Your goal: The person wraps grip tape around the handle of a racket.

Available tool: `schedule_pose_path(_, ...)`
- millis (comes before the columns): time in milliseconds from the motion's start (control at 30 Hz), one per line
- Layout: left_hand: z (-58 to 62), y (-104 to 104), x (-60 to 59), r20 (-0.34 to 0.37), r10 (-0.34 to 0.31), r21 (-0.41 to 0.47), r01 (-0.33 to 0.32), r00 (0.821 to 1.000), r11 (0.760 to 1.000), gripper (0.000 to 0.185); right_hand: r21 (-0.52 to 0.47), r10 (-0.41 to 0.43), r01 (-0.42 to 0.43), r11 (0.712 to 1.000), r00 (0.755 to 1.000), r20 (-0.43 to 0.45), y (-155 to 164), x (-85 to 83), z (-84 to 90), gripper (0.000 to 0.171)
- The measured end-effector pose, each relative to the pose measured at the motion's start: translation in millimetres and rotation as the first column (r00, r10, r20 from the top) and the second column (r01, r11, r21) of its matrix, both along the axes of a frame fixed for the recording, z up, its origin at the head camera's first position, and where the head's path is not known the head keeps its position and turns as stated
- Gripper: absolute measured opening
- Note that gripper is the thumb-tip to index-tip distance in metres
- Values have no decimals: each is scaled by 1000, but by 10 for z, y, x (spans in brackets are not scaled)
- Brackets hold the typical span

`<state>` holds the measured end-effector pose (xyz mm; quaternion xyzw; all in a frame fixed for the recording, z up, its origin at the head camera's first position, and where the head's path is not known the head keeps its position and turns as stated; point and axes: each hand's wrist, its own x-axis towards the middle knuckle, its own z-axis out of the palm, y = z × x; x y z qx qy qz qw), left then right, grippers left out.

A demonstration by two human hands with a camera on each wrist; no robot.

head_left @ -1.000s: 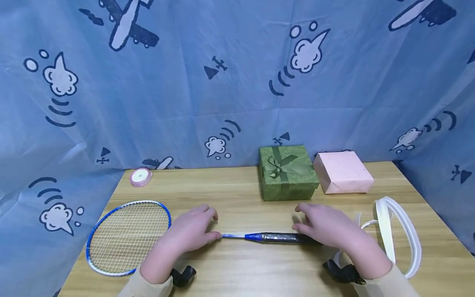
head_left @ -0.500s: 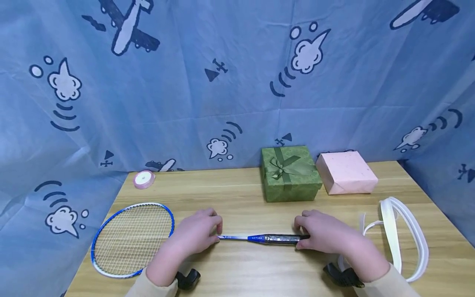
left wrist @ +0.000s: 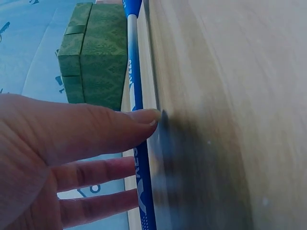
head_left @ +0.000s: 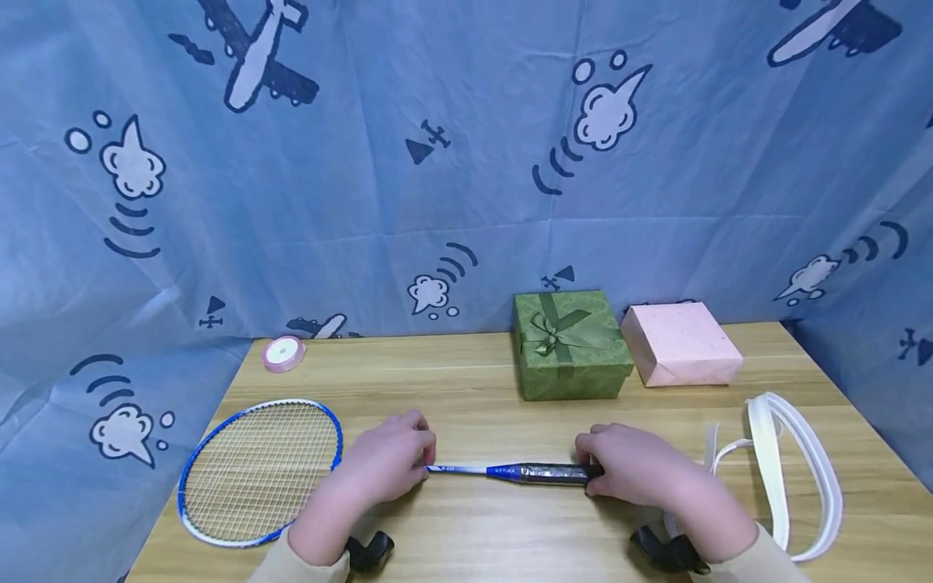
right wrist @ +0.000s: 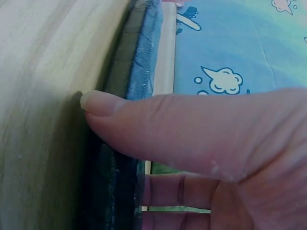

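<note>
A blue cloth (head_left: 466,162) printed with planes and clouds hangs behind and beside a wooden desk (head_left: 466,526). Flat on the desk lies a badminton racket (head_left: 408,468) — its strung head to the left, its dark handle to the right, the thin blue shaft running between. The left hand (head_left: 386,461) sits on the shaft just past the racket head, thumb on the near side and fingers (left wrist: 96,172) curled over the far side, pinching it against the desk. The right hand (head_left: 630,468) grips the dark handle the same way; the right wrist view shows the thumb (right wrist: 144,124) pressed against the wrapped grip and the other fingers curled behind it. Behind the racket, near the back edge, stand 2 boxes just beside each other — a green gift box (head_left: 570,344) with a bow and a pink wrapped box (head_left: 681,344). A small pink ribbon spool (head_left: 283,353) lies at the back left. A loose loop of white tape (head_left: 794,461) lies near the right hand.
</note>
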<state>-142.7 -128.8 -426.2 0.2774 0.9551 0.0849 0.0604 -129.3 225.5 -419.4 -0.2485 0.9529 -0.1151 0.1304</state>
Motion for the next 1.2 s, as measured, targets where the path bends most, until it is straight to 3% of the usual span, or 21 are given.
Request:
schedule_pose_path(300, -57, 57, 40, -13, -29, -24, 29, 999, 999, 20, 26, -28, 28, 999, 1000, -5, -10, 82, -60, 34)
schedule_pose_path(700, -46, 221, 6, -57, -67, -44, 65, 996, 997, 17, 67, -83, 83, 994, 997, -11, 96, 159, 7, 32)
schedule_pose_path(1033, -15, 9, 76, -125, -22, -5, 21, 992, 1000, 23, 43, -35, 36, 998, 999, -19, -93, 87, 116, 26)
schedule_pose_path(1200, 38, 39, 74, -144, -18, 24, 21, 989, 999, 23, 49, -45, 48, 998, 997, -55, -49, 104, 172, 28)
